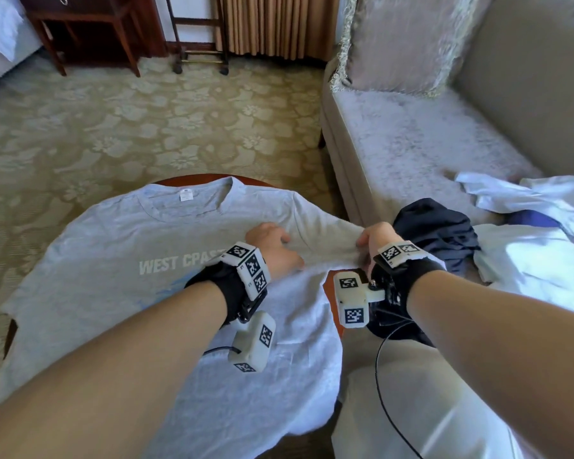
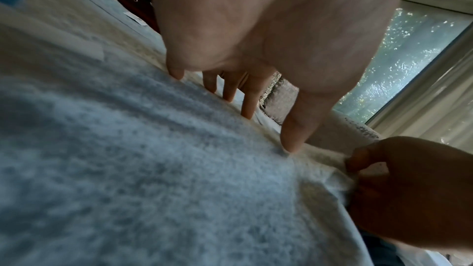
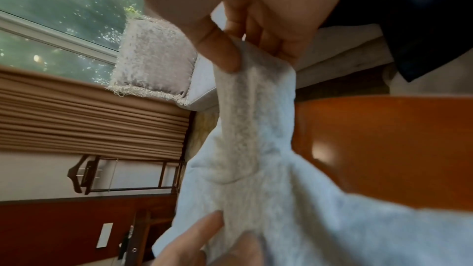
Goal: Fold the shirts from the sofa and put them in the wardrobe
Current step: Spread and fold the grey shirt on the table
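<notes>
Sofa (image 1: 428, 134): white shirts (image 1: 527, 260), dark garment (image 1: 441, 226) heaped on seat. Grey shirt (image 1: 113, 260) spread over round tabletop (image 1: 330, 283). Left hand (image 1: 272, 243) flat, fingers straight, pressing shirt. Right hand (image 1: 376, 240) pinching its sleeve (image 3: 256, 92), lifted.

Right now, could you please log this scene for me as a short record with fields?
shirt in work: grey T-shirt, spread front-up on the round wooden table
left hand: fingertips press the shirt near its sleeve seam
right hand: pinches the sleeve end, lifted off the table
still waiting: dark navy garment and white shirts on the sofa
</notes>
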The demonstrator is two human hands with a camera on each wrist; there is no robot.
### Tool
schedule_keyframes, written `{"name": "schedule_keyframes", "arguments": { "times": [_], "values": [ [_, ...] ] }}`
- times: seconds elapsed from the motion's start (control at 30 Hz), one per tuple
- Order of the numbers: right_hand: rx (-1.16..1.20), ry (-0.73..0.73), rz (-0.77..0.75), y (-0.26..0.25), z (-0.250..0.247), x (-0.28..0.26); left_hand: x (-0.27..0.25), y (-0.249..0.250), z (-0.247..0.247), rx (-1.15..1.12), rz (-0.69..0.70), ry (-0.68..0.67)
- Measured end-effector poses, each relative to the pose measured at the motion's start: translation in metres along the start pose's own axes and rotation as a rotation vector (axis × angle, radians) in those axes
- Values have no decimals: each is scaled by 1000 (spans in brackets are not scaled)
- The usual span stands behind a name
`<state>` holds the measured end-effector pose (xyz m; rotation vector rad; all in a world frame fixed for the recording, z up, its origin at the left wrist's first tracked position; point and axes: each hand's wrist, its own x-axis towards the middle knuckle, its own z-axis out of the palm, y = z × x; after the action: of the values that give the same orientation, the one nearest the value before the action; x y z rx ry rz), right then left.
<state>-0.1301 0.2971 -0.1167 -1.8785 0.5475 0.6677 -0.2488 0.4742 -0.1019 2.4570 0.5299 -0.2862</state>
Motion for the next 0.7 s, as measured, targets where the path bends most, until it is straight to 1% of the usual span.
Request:
{"name": "schedule_keyframes", "arguments": {
  "times": [0.03,0.07,0.1,0.13,0.2,0.27,0.33,0.43,0.57,0.63,0.7],
  "values": [
    [107,24,78,4,0,6,0,2,0,22,-17,6],
    [99,26,121,8,0,10,0,4,-1,30,-31,22],
    [127,-14,171,11,3,12,1,5,-1,32,-53,20],
    [102,-66,189,13,5,15,3,6,-2,19,-71,17],
    [25,-88,174,18,9,10,6,7,-4,-17,-96,7],
    [57,-152,127,18,13,11,9,10,-5,-64,-111,19],
    [45,-220,116,15,16,14,11,14,-1,-43,-69,43],
    [-2,-270,180,10,20,19,10,20,6,56,23,19],
    [2,-179,132,5,18,29,11,19,11,85,34,-32],
    [1,-157,111,6,19,43,14,17,12,22,36,29],
    [46,-120,72,2,19,47,15,14,10,-148,66,127]
  ]
}}
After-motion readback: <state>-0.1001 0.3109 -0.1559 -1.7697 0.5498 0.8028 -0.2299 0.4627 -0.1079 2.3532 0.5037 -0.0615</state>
